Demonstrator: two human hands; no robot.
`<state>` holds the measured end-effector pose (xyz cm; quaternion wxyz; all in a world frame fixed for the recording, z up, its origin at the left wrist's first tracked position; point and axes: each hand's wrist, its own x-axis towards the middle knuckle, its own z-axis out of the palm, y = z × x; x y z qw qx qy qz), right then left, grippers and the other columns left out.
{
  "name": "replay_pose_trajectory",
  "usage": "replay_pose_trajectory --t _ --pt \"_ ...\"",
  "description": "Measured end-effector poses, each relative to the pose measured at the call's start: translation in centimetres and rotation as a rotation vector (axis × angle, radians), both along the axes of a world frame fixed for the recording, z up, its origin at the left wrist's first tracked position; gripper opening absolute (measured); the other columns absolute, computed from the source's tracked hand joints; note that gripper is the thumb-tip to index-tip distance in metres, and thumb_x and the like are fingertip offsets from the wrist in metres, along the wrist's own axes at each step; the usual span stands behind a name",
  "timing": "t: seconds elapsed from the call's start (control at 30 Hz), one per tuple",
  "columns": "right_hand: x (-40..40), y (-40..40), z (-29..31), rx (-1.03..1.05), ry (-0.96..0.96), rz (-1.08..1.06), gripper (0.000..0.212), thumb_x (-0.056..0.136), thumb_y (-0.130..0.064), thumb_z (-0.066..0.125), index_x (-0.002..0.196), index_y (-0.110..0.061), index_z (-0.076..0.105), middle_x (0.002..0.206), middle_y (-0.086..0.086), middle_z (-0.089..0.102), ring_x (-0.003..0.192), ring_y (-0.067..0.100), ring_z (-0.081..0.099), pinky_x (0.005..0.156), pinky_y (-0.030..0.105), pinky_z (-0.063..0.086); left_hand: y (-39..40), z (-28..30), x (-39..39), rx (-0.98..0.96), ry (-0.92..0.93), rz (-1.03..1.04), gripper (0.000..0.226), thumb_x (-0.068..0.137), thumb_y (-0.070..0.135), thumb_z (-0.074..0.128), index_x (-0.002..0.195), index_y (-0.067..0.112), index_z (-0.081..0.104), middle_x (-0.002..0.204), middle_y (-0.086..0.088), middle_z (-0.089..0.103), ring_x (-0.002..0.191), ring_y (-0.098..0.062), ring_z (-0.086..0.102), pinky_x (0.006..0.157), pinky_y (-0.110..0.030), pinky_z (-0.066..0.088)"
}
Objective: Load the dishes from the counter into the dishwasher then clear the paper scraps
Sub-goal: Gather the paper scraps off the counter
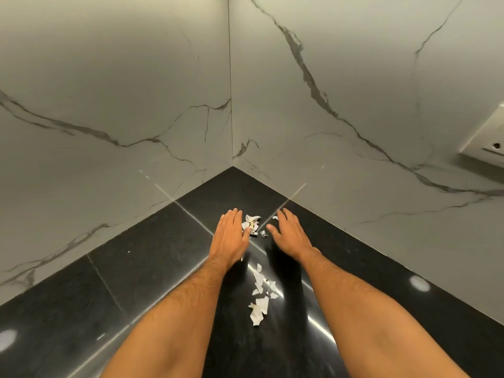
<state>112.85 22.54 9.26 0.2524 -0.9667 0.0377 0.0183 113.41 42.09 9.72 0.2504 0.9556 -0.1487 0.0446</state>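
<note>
On the black stone counter (pixel 152 257), a small heap of torn white paper scraps (pixel 252 224) lies near the corner, between my two hands. My left hand (pixel 230 231) lies flat just left of the heap, fingers straight, its thumb touching the scraps. My right hand (pixel 289 230) is spread flat to the right of them, a tiny scrap (pixel 275 217) at its fingertips. A small dark scrap (pixel 264 234) sits between the thumbs. A second trail of white paper scraps (pixel 260 296) lies nearer me, between my forearms. No dishes are in view.
Two grey marble walls (pixel 163 105) meet in a corner right behind the hands and close off the counter. A white wall fitting (pixel 488 140) is mounted on the right wall, well above the counter.
</note>
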Motion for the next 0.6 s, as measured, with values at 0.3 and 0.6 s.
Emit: replay_pose_trajectory --t 0.3,0.6 --pt "3.4 2.4 -4.1 -0.011 0.022 0.036 0.064 0.110 -0.043 0.029 0.161 -0.007 0.016 0.169 0.013 0.009 0.157 0.026 -0.001 0.128 0.041 -0.001 -1.3 -3.3 4.9 -0.064 0.256 -0.181 0.059 0.108 0.034 0.034 0.160 0.011 0.015 0.168 -0.005 0.013 0.155 -0.014 0.005 0.125 -0.030 0.001" --pt "0.2 2.0 -3.2 0.001 0.029 0.324 0.055 0.111 -0.031 0.034 0.159 -0.008 0.027 0.168 0.005 0.019 0.156 0.017 0.010 0.128 0.036 0.013 0.0 -4.0 1.3 -0.107 0.304 -0.258 0.058 0.109 0.036 0.034 0.160 0.015 0.018 0.167 0.000 0.015 0.153 -0.007 0.005 0.122 -0.022 -0.004"
